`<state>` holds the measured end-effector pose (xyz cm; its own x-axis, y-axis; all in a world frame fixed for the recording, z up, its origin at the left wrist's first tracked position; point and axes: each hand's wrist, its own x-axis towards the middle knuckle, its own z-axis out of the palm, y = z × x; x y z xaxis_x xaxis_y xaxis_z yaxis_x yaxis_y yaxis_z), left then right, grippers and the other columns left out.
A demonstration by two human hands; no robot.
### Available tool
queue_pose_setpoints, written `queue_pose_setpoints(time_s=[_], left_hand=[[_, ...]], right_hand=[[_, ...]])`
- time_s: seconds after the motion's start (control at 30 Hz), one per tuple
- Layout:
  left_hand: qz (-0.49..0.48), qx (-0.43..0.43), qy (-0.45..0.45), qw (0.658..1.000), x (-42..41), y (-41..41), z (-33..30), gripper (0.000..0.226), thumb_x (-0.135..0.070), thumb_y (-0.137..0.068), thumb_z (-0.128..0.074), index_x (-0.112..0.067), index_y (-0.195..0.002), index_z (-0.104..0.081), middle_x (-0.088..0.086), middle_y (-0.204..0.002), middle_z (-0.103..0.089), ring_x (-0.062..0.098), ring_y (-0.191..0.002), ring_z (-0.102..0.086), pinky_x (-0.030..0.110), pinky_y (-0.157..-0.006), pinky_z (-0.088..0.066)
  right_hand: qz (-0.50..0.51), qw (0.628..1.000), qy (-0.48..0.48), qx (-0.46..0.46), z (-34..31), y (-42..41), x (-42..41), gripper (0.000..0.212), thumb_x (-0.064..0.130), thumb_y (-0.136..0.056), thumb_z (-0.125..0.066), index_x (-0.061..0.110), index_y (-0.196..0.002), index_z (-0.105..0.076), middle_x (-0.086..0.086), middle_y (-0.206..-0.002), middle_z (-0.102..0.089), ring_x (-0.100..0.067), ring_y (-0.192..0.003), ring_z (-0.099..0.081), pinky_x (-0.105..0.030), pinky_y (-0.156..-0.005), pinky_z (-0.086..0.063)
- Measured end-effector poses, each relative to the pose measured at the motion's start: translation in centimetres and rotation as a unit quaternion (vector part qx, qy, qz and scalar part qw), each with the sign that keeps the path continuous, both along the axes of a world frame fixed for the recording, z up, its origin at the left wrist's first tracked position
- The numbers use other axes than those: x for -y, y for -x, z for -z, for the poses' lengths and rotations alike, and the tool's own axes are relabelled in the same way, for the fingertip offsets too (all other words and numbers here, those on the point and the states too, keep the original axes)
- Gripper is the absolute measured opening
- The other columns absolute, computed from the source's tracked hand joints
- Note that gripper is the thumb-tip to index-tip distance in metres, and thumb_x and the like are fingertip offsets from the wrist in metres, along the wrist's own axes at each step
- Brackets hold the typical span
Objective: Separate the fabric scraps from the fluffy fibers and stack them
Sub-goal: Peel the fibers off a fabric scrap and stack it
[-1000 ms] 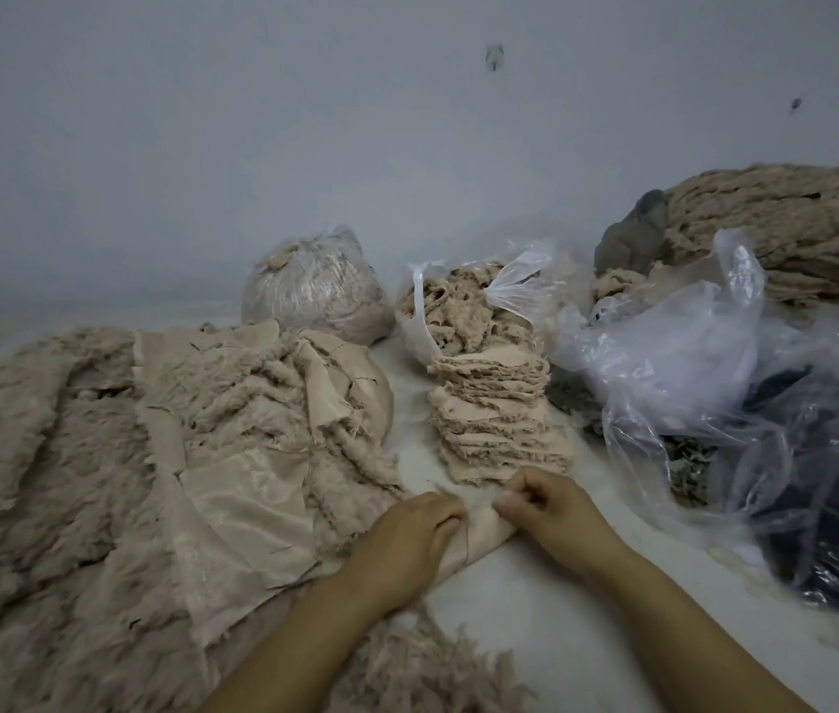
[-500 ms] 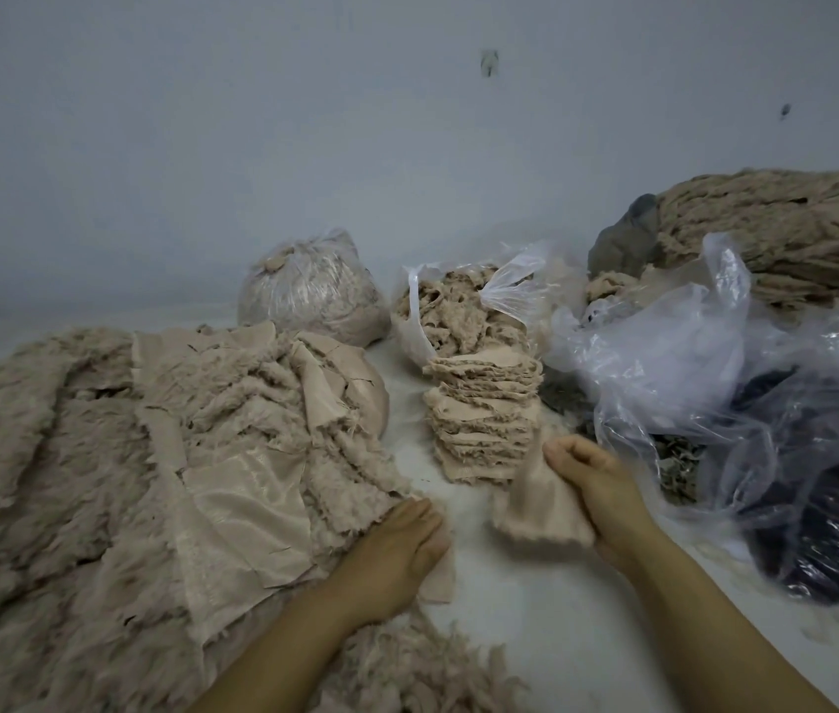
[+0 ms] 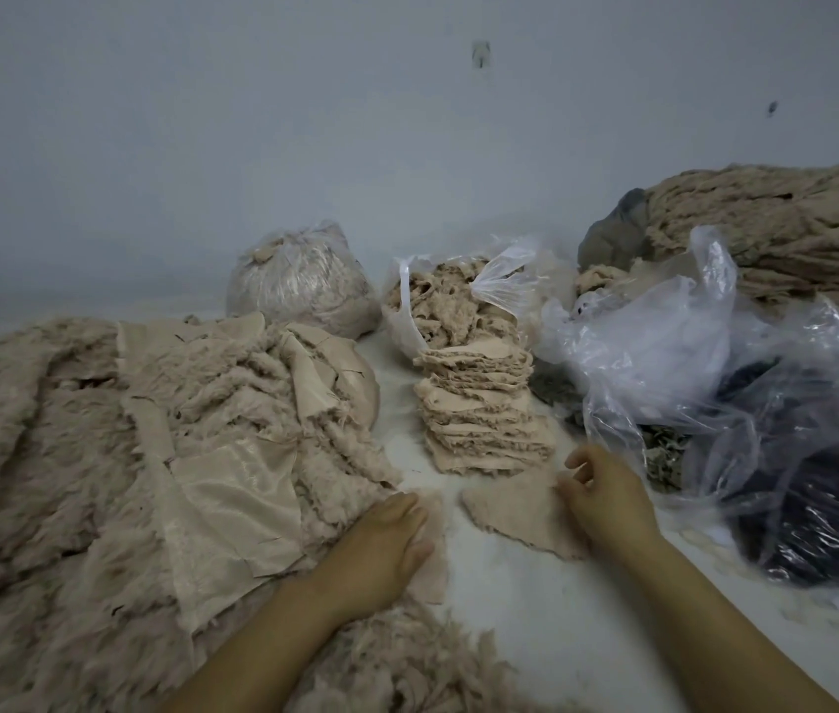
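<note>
One view is all we have, the head camera looking down over a pale white bench (image 3: 520, 625). Nearest us lies a loose beige triangular fabric scrap (image 3: 515, 512) with frayed edges, flat on the bench just in front of the tall stack of beige fabric scraps (image 3: 482, 409) and apart from it. Our right hand (image 3: 608, 501) sits at the scrap's right edge, its fingers (image 3: 579, 458) loosely curled; whether they pinch the cloth or merely rest on it we cannot tell. Our left hand (image 3: 381, 548) lies flat with straight fingers, pressing a second beige cloth piece (image 3: 433, 558) at the edge of the big heap of beige fluffy fibers and satin backing (image 3: 124, 481).

We judge these scraps to be very light, limp and thin, so they should fold or droop when lifted by one corner. Their fuzzy edges should give good grip, yet stray fibers may cling and travel along. Taking the triangular scrap by two spread points along one edge, or sliding flat fingers beneath its middle, looks best for laying it square on the stack, which already leans a little and may topple under a careless push.

Behind stand a tied clear plastic bag of fluff (image 3: 304, 285), an open clear bag of beige fibers (image 3: 453, 301) and crumpled clear plastic bags (image 3: 664, 352) to the right.
</note>
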<state>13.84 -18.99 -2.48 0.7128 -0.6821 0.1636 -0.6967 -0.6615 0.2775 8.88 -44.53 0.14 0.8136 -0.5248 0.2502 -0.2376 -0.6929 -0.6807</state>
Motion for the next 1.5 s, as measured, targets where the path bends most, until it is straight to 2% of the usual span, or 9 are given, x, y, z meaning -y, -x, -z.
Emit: queue_pose_setpoints(time_s=[0.2, 0.37, 0.67, 0.87, 1.0, 1.13, 1.23, 1.37, 1.5], left_hand=[[-0.058, -0.053, 0.029, 0.996, -0.3, 0.1, 0.1, 0.067, -0.047, -0.099, -0.035, -0.015, -0.152, -0.009, 0.0, -0.16, 0.0, 0.01, -0.146, -0.001, 0.016, -0.109, 0.001], [-0.11, -0.108, 0.163, 0.975, -0.1, -0.1, -0.1, 0.057, -0.022, -0.101, -0.039, -0.015, -0.151, -0.012, 0.003, -0.155, -0.025, 0.011, -0.14, -0.027, 0.013, -0.107, -0.017], [-0.084, -0.247, 0.305, 0.916, -1.0, -0.3, 0.4, 0.059, 0.001, -0.098, -0.04, -0.016, -0.149, -0.016, 0.0, -0.144, -0.04, 0.002, -0.124, -0.042, 0.003, -0.096, -0.033], [-0.061, -0.223, 0.221, 0.947, -1.1, -0.1, -0.2, 0.071, -0.054, -0.093, -0.033, -0.025, -0.151, -0.006, -0.028, -0.135, -0.024, -0.015, -0.122, -0.027, -0.004, -0.091, -0.018], [-0.041, -0.225, 0.224, 0.947, -1.2, -0.1, 0.2, 0.068, -0.047, -0.096, -0.04, -0.021, -0.151, -0.01, -0.024, -0.14, -0.028, -0.004, -0.13, -0.032, 0.003, -0.097, -0.023], [-0.056, -0.358, 0.386, 0.848, -0.9, 0.1, -1.4, 0.085, -0.06, -0.08, -0.059, -0.026, -0.148, -0.023, -0.013, -0.146, -0.039, -0.013, -0.12, -0.04, 0.002, -0.086, -0.037], [-0.007, -0.323, 0.388, 0.863, 0.3, -0.1, -3.9, 0.103, -0.049, -0.063, -0.078, -0.026, -0.147, -0.024, -0.013, -0.143, -0.04, 0.0, -0.128, -0.04, 0.012, -0.095, -0.042], [-0.03, -0.236, 0.417, 0.877, 2.7, -0.1, -6.8, 0.04, -0.027, -0.066, -0.082, -0.026, -0.102, -0.064, -0.014, -0.091, -0.07, 0.005, -0.084, -0.065, 0.014, -0.071, -0.049], [-0.119, -0.336, 0.529, 0.77, 3.1, -0.5, -6.5, 0.016, -0.001, -0.084, -0.066, -0.011, -0.073, -0.065, 0.0, -0.066, -0.067, 0.015, -0.065, -0.059, 0.023, -0.062, -0.048]], right_hand=[[-0.179, 0.971, 0.058, -0.146, -0.6, -0.3, -1.9, 0.007, 0.021, -0.086, -0.067, 0.027, -0.083, -0.066, 0.013, -0.086, -0.062, -0.007, -0.085, -0.057, -0.019, -0.075, -0.042], [-0.193, 0.979, -0.016, -0.063, -1.8, -0.6, -3.8, 0.019, 0.025, -0.09, -0.063, 0.023, -0.072, -0.068, 0.011, -0.076, -0.067, -0.006, -0.076, -0.059, -0.013, -0.064, -0.042], [-0.247, 0.953, 0.112, -0.138, -1.8, -4.0, -10.7, 0.033, 0.038, -0.086, -0.066, 0.005, -0.081, -0.069, -0.012, -0.084, -0.07, -0.023, -0.083, -0.063, -0.03, -0.072, -0.045], [-0.186, 0.975, -0.085, 0.091, -1.7, -3.7, -11.4, 0.026, 0.012, -0.097, -0.048, 0.016, -0.074, -0.038, 0.004, -0.066, -0.046, -0.012, -0.062, -0.043, -0.016, -0.055, -0.032], [-0.098, 0.967, -0.153, 0.18, -3.0, -3.3, -10.1, 0.023, 0.011, -0.097, -0.048, 0.015, -0.076, -0.039, 0.005, -0.065, -0.047, -0.004, -0.058, -0.04, -0.022, -0.052, -0.028], [-0.27, 0.939, -0.176, 0.119, -5.8, -2.7, -8.3, 0.023, 0.009, -0.094, -0.057, 0.017, -0.073, -0.051, 0.012, -0.063, -0.052, 0.003, -0.056, -0.045, -0.014, -0.058, -0.035], [-0.408, 0.886, -0.22, 0.017, -6.7, -2.1, -8.5, 0.019, 0.007, -0.093, -0.057, 0.014, -0.075, -0.058, 0.014, -0.055, -0.055, 0.004, -0.047, -0.045, -0.011, -0.048, -0.036], [-0.348, 0.872, -0.336, 0.07, -6.5, -1.9, -9.3, 0.026, 0.028, -0.094, -0.056, 0.006, -0.082, -0.062, 0.004, -0.063, -0.061, -0.005, -0.056, -0.053, -0.016, -0.051, -0.041], [-0.311, 0.825, -0.471, -0.01, -3.9, -0.9, -8.6, 0.038, 0.045, -0.081, -0.07, 0.009, -0.091, -0.062, -0.009, -0.072, -0.064, -0.022, -0.063, -0.058, -0.031, -0.056, -0.043]])
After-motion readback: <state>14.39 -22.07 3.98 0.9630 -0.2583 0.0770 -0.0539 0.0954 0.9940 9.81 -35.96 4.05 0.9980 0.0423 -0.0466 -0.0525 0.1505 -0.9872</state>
